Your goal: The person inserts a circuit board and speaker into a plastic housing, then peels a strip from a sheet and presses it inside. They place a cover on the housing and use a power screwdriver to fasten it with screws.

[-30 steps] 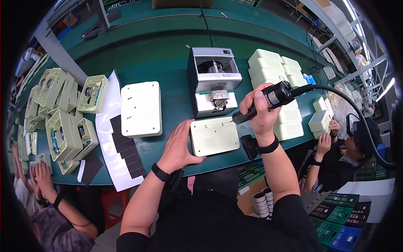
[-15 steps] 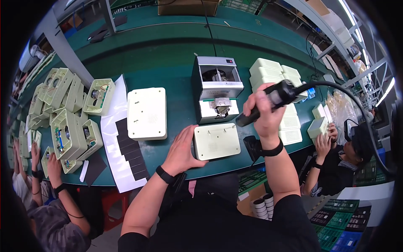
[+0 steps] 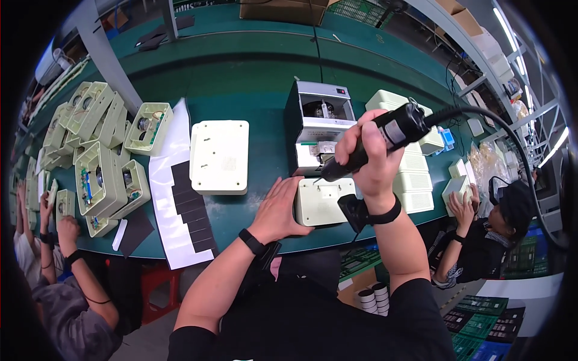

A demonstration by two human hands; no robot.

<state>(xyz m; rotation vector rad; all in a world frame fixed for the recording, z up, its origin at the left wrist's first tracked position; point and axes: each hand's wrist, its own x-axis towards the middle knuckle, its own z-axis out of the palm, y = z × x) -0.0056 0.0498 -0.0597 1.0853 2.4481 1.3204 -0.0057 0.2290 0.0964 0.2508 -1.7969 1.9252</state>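
Observation:
My right hand (image 3: pixel 373 150) is wrapped round a black corded electric screwdriver (image 3: pixel 394 132). The driver slants down to the left, and its bit ends by the upper left corner of a cream plastic case (image 3: pixel 328 207) lying flat, screw holes up. Whether the bit touches the case I cannot tell. Against the left side of this case rests my left hand (image 3: pixel 278 207), fingers stretched out and thumb along the near edge. Behind the case stands a grey and black screw feeder (image 3: pixel 322 114), its front partly hidden by the driver. Another cream case (image 3: pixel 220 156) lies to the left.
Stacked open cases (image 3: pixel 99 180) with circuit boards and wires fill the left side. White sheet (image 3: pixel 165 222) and black pads (image 3: pixel 191 207) lie beside them. Cream covers (image 3: pixel 414 180) are piled at right. The driver's cable (image 3: pixel 506 129) arcs right. Co-workers sit on both sides.
My right hand has brought the screwdriver's bit down and left, from beside the feeder to the case's upper left corner. The left hand stays at the case. The whole view has shifted slightly.

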